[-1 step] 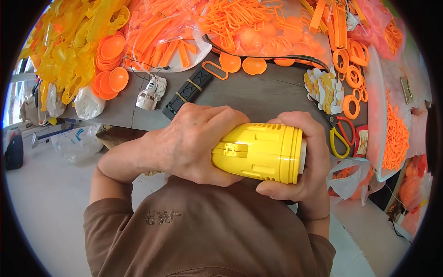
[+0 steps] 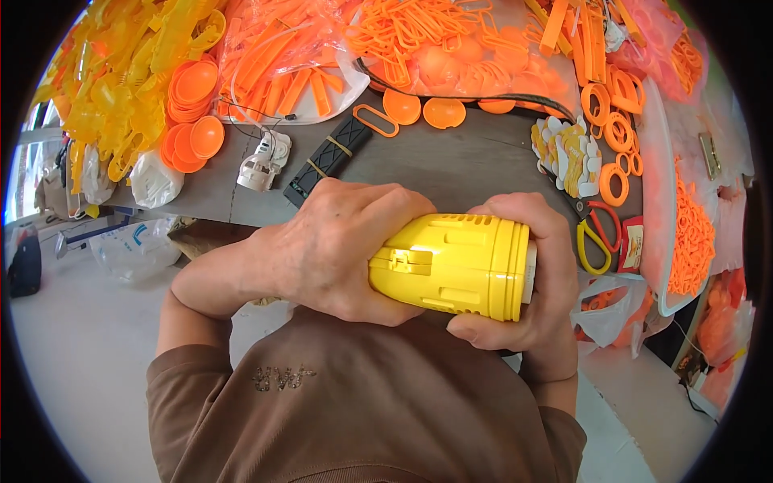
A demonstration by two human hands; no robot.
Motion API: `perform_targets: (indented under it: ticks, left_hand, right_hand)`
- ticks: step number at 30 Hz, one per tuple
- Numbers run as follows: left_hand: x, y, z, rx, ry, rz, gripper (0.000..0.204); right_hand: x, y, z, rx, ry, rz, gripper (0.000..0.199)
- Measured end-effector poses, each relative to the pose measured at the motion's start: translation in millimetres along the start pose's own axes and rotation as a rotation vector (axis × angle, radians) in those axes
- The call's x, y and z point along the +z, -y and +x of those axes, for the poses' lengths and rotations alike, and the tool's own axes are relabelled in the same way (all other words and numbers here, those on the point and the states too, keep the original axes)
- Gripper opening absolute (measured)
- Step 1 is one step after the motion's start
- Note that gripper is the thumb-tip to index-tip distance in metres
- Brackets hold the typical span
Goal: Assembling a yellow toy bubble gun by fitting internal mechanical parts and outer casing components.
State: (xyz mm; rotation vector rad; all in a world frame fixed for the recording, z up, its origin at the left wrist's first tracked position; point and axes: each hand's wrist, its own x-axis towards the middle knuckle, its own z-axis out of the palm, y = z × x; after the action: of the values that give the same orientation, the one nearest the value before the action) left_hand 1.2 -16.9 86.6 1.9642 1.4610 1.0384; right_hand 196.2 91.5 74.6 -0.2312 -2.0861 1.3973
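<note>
Held sideways between my hands, in front of my chest, is a yellow plastic casing (image 2: 451, 266). It is barrel-shaped, with ribs, slots, a small latch-like detail on its side and a ringed rim at its right end. My left hand (image 2: 346, 249) wraps around its narrower left end, hiding that end. My right hand (image 2: 543, 274) cups the wide right end, its thumb below and fingers above. Against that palm, a white round piece (image 2: 530, 274) shows at the casing's mouth; most of it is hidden.
Beyond my hands, the grey table (image 2: 467, 161) carries a black rectangular part (image 2: 330, 157) with rubber bands, a white wired part (image 2: 264, 161), orange cups (image 2: 444, 113), a stack of stickers (image 2: 566, 157) and scissors (image 2: 600, 233). Yellow parts (image 2: 121, 88) pile up left, orange rings (image 2: 617, 133) right.
My right hand has shifted very slightly to the right, and a little more of the white piece shows at the casing's mouth. My left hand keeps its hold.
</note>
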Motion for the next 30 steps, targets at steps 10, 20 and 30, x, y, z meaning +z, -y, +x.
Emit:
perform_targets:
  ticks: [10, 20, 30]
  left_hand:
    - [-10.6, 12.6, 2.4, -0.091, -0.059, -0.218, 0.079]
    - [-3.4, 48.8, -58.7, -0.173, -0.304, -0.996, 0.094]
    - [10.6, 44.3, -56.9, -0.407, -0.511, -1.067, 0.104]
  right_hand:
    - [4.5, 17.8, 57.3, -0.159, 0.019, -0.323, 0.052]
    - [-0.7, -3.6, 31.2, -0.102, 0.046, -0.119, 0.103]
    - [38.1, -3.6, 38.2, 0.003, 0.081, -0.031, 0.017]
